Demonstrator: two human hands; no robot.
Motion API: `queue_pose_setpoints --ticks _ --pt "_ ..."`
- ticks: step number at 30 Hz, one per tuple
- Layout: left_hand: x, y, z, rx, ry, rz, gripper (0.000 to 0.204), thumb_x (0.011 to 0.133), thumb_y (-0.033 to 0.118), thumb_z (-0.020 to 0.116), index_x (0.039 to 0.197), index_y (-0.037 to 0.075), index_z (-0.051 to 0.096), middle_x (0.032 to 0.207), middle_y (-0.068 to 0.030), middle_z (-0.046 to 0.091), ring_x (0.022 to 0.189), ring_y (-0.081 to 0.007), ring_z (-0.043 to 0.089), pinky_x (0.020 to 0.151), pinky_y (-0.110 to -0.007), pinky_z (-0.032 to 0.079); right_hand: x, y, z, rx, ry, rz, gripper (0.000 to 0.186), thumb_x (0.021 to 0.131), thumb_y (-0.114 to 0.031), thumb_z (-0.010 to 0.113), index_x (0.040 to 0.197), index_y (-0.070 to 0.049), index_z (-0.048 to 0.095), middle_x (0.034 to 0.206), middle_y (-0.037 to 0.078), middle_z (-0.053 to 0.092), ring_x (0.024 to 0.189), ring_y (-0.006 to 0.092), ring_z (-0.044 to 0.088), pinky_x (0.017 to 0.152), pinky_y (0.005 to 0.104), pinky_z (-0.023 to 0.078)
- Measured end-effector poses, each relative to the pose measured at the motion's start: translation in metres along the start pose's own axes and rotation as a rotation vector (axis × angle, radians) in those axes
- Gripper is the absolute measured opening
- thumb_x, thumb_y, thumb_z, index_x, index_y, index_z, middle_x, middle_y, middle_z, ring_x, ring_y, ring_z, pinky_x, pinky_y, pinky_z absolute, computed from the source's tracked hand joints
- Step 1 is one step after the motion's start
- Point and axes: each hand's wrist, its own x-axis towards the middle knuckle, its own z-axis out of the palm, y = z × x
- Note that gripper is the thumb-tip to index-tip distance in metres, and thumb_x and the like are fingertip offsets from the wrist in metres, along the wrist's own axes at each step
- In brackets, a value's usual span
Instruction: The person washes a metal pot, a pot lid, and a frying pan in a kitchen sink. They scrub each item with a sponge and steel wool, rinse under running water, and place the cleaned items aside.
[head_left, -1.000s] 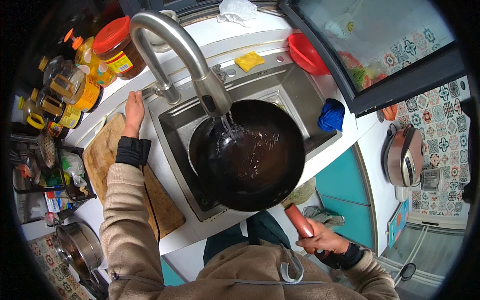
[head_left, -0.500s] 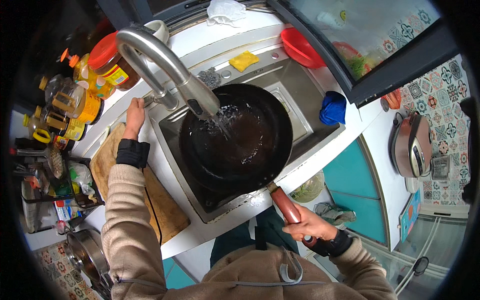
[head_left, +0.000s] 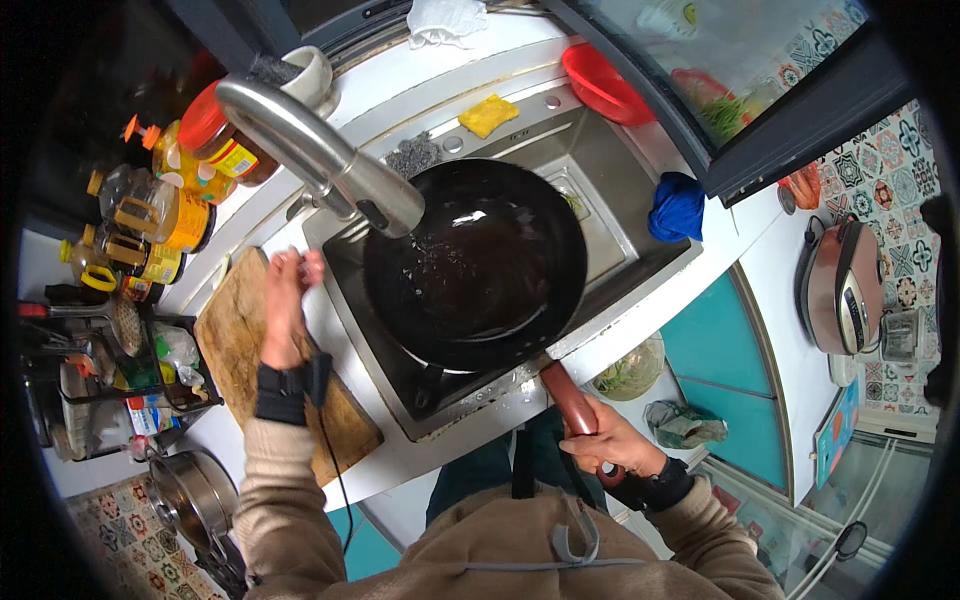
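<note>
My right hand [head_left: 615,442] is wrapped round the reddish-brown handle [head_left: 568,395] of a black frying pan [head_left: 480,265]. The pan rests tilted over the sink [head_left: 620,190], with a shallow pool of water glinting inside. Above its left side hangs the steel faucet [head_left: 335,160]; no steady stream shows now, only drops and ripples under the spout. My left hand [head_left: 287,305] is in the air over the counter left of the sink, beside the cutting board [head_left: 235,320]. Its fingers are slightly bent and apart, holding nothing.
Bottles [head_left: 165,215] and a red-lidded jar [head_left: 225,135] line the left ledge. Steel wool [head_left: 413,155] and a yellow sponge [head_left: 488,115] lie behind the sink. A blue cloth [head_left: 676,207] drapes the right rim, near a red basin [head_left: 605,85]. An open window frame [head_left: 690,130] juts in at upper right.
My left hand has let go of the faucet lever and drawn back toward me. The water stream has stopped. My right hand still grips the pan, which has barely shifted.
</note>
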Motion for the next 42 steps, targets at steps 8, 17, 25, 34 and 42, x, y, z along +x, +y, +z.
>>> queue_pose_setpoints --ticks 8,17,25,34,42 --pt "-0.091 -0.051 0.090 -0.160 0.010 -0.345 0.023 0.099 0.032 0.048 0.085 0.013 0.048 0.073 -0.0023 0.062 0.056 -0.0087 0.055 0.056 -0.022 0.048 -0.055 0.004 -0.019 -0.331 0.185 -0.019 0.056 0.082 -0.002 0.066 0.129 -0.007 0.037 0.077 0.002 0.049 0.053 0.0088 0.051 0.045 0.0235 0.040" --pt "-0.075 -0.123 0.151 -0.342 -0.073 -0.525 0.017 0.097 0.023 0.049 0.087 0.012 0.058 0.068 0.0046 0.055 0.057 -0.0067 0.052 0.047 -0.021 0.043 -0.053 -0.008 -0.053 -0.067 0.191 -0.055 0.056 0.084 0.000 0.063 0.131 -0.006 0.034 0.068 0.001 0.046 0.048 0.0089 0.045 0.045 0.0245 0.037" --pt "-0.061 -0.158 0.272 -0.233 -0.635 -0.244 0.023 0.097 0.015 0.046 0.114 0.006 0.059 0.101 -0.0044 0.066 0.086 -0.0207 0.063 0.081 -0.033 0.053 -0.109 -0.075 -0.071 -0.691 0.530 -0.040 0.036 0.079 -0.002 0.060 0.113 -0.005 0.046 0.069 0.005 0.052 0.048 0.0115 0.051 0.044 0.0264 0.041" --pt "-0.027 -0.197 0.382 -0.835 -0.401 -0.974 0.028 0.102 0.029 0.037 0.103 0.010 0.057 0.108 -0.0070 0.064 0.094 -0.0253 0.061 0.092 -0.047 0.043 -0.128 -0.129 -0.075 -1.647 0.664 -0.027 0.034 0.074 0.000 0.059 0.103 -0.003 0.042 0.067 0.021 0.059 0.062 0.0399 0.061 0.053 0.0443 0.047" --pt "-0.008 -0.228 0.340 0.033 -0.509 -0.466 0.021 0.077 0.019 0.072 0.087 0.006 0.060 0.085 -0.0092 0.067 0.074 -0.0275 0.065 0.064 -0.043 0.050 -0.124 -0.095 -0.071 -1.742 0.755 -0.048 0.034 0.074 -0.002 0.060 0.103 -0.003 0.042 0.065 0.020 0.058 0.060 0.0403 0.059 0.052 0.0466 0.047"
